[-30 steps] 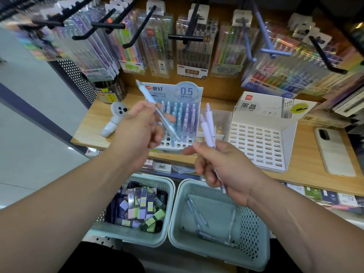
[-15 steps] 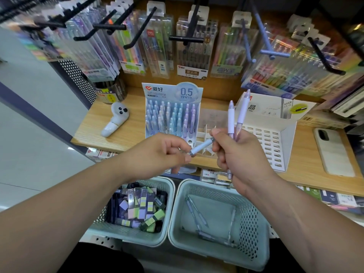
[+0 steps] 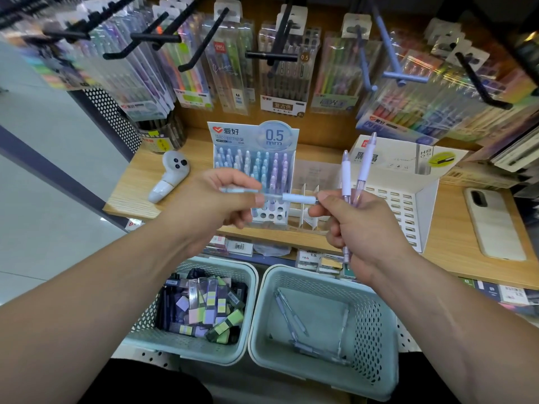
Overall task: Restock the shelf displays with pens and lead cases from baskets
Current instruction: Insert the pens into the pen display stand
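Observation:
My left hand (image 3: pixel 213 199) grips a pale blue pen (image 3: pixel 297 197) held level in front of the 0.5 mm pen display (image 3: pixel 253 138). The pen's far end meets the thumb and forefinger of my right hand (image 3: pixel 358 225), which also grips two lilac pens (image 3: pixel 354 173) pointing up. The display on the shelf holds several pastel pens, with free holes in its front row. Below, the right basket (image 3: pixel 376 330) contains a few loose pens. The left basket (image 3: pixel 186 348) is full of lead cases (image 3: pixel 204 307). A white lead-case display (image 3: pixel 408 208) stands to the right.
The wooden shelf (image 3: pixel 140 182) carries a white controller (image 3: pixel 170 177) at left, a phone (image 3: pixel 493 223) at right and a white divider rack (image 3: pixel 306 211) between the displays. Packaged pen sets hang on black hooks (image 3: pixel 271 55) above. Tiled floor lies to the left.
My left hand rose from a low tilted hold and turned the blue pen level between both hands. The right hand stayed with the two lilac pens upright.

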The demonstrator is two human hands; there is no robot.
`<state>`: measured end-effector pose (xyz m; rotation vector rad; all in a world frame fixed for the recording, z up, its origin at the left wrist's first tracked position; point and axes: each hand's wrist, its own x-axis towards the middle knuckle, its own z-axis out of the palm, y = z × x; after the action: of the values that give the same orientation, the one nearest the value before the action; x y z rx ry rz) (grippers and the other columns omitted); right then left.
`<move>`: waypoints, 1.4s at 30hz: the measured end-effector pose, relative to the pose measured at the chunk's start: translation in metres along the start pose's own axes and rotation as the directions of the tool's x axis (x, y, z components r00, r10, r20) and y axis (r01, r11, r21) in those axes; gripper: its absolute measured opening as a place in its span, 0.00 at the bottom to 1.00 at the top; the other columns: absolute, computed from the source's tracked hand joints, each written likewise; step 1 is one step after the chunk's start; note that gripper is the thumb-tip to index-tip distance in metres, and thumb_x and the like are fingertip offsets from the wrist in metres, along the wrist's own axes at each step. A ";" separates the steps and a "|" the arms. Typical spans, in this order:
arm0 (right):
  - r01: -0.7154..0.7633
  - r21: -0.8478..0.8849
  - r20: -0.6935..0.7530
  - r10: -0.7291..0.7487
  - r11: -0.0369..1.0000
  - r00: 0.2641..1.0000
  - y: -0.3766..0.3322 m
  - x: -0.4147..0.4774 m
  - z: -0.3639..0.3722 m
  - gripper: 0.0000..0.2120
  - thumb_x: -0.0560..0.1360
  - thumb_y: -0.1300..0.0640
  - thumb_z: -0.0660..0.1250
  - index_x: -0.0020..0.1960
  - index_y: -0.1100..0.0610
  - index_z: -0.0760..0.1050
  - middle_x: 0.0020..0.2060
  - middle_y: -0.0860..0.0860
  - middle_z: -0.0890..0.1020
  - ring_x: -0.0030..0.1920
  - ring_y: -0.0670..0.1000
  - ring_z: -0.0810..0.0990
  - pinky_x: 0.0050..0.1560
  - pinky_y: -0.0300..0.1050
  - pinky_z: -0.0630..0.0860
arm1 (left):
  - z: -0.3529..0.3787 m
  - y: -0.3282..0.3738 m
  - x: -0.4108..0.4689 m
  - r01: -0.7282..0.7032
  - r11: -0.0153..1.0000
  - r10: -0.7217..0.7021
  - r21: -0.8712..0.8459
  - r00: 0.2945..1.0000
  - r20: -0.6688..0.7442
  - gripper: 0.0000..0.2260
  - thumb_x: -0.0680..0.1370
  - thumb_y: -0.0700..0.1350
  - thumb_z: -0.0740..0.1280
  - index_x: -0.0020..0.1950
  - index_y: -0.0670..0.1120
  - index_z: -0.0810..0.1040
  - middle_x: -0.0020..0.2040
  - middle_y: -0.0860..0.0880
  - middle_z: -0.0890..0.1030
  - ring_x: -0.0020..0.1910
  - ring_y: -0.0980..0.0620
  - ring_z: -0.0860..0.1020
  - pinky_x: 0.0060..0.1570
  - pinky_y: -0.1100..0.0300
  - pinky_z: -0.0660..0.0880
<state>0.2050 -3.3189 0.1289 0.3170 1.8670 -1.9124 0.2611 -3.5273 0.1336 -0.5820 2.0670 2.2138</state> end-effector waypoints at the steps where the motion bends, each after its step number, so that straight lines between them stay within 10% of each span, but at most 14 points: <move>1: 0.003 0.006 -0.010 -0.003 1.000 1.000 0.000 0.002 -0.001 0.01 0.79 0.62 0.69 0.49 0.60 0.79 0.33 0.55 0.84 0.24 0.46 0.65 0.22 0.37 0.63 | -0.002 0.000 0.002 -0.002 0.997 -0.002 -0.082 0.999 -0.047 0.09 0.68 0.35 0.75 0.47 0.39 0.82 0.36 0.42 0.82 0.28 0.51 0.76 0.28 0.62 0.74; 6: -0.063 -0.063 0.066 0.068 0.996 0.996 0.006 -0.001 -0.003 0.03 0.79 0.61 0.69 0.48 0.61 0.78 0.29 0.53 0.81 0.25 0.46 0.64 0.22 0.38 0.62 | -0.001 0.001 0.006 -0.091 0.980 0.072 -0.178 0.991 -0.110 0.03 0.75 0.39 0.71 0.42 0.40 0.81 0.38 0.43 0.82 0.31 0.52 0.78 0.32 0.63 0.76; 9: -0.125 -0.080 0.062 0.130 0.989 0.990 0.009 0.000 -0.009 0.06 0.78 0.60 0.70 0.51 0.63 0.79 0.28 0.52 0.75 0.23 0.46 0.63 0.21 0.38 0.60 | -0.004 -0.001 0.010 -0.171 0.971 0.198 0.169 0.967 -0.159 0.03 0.79 0.37 0.70 0.46 0.42 0.83 0.38 0.41 0.83 0.32 0.50 0.79 0.34 0.58 0.78; 13: -0.134 -0.074 0.050 0.138 0.988 0.989 0.005 0.003 -0.018 0.07 0.78 0.60 0.71 0.52 0.63 0.80 0.29 0.52 0.73 0.23 0.46 0.63 0.22 0.38 0.60 | -0.001 -0.013 0.014 -0.226 0.697 0.428 0.681 0.893 -0.141 0.02 0.77 0.42 0.73 0.45 0.45 0.84 0.35 0.48 0.82 0.33 0.50 0.80 0.40 0.49 0.81; 20: -0.125 -0.061 0.064 0.129 0.990 0.990 0.004 -0.001 -0.024 0.06 0.78 0.59 0.71 0.51 0.62 0.80 0.28 0.51 0.72 0.24 0.46 0.63 0.22 0.38 0.60 | 0.008 -0.032 0.033 -0.212 0.563 0.484 0.799 0.868 -0.111 0.05 0.77 0.43 0.73 0.42 0.42 0.83 0.31 0.54 0.78 0.32 0.52 0.78 0.39 0.52 0.78; 26: -0.124 -0.057 0.076 0.128 0.991 0.989 -0.002 -0.003 -0.028 0.10 0.78 0.56 0.71 0.53 0.63 0.80 0.29 0.51 0.72 0.24 0.46 0.63 0.22 0.38 0.61 | 0.016 -0.041 0.040 -0.228 0.445 0.513 0.866 0.858 -0.038 0.13 0.76 0.42 0.74 0.59 0.46 0.76 0.32 0.58 0.76 0.31 0.55 0.75 0.32 0.63 0.67; 34: -0.201 0.066 0.093 0.194 0.977 0.977 -0.007 -0.008 -0.028 0.14 0.80 0.51 0.57 0.52 0.59 0.78 0.28 0.52 0.72 0.24 0.49 0.64 0.25 0.40 0.61 | 0.012 -0.050 0.048 -0.336 0.265 0.670 0.904 0.739 0.078 0.12 0.77 0.46 0.73 0.57 0.41 0.85 0.29 0.47 0.80 0.27 0.47 0.75 0.34 0.60 0.70; 39: -0.128 0.024 0.095 0.125 0.991 0.988 -0.006 -0.009 -0.023 0.05 0.82 0.57 0.60 0.51 0.57 0.73 0.30 0.52 0.74 0.26 0.49 0.67 0.25 0.41 0.62 | 0.012 -0.050 0.042 -0.296 0.304 0.627 0.906 0.778 0.044 0.16 0.80 0.50 0.65 0.64 0.44 0.82 0.27 0.50 0.77 0.27 0.44 0.77 0.33 0.59 0.70; 42: -0.084 -0.053 0.128 0.090 0.995 0.988 -0.003 -0.010 -0.017 0.06 0.82 0.55 0.64 0.48 0.53 0.77 0.30 0.51 0.76 0.26 0.48 0.68 0.24 0.40 0.64 | 0.021 -0.034 0.031 -0.233 0.536 0.525 0.812 0.845 -0.104 0.13 0.83 0.50 0.64 0.65 0.49 0.80 0.29 0.54 0.77 0.30 0.50 0.75 0.32 0.57 0.71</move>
<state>0.2103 -3.3010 0.1352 0.2478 1.7804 -1.7843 0.2375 -3.5101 0.0924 -0.4389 3.2780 1.0709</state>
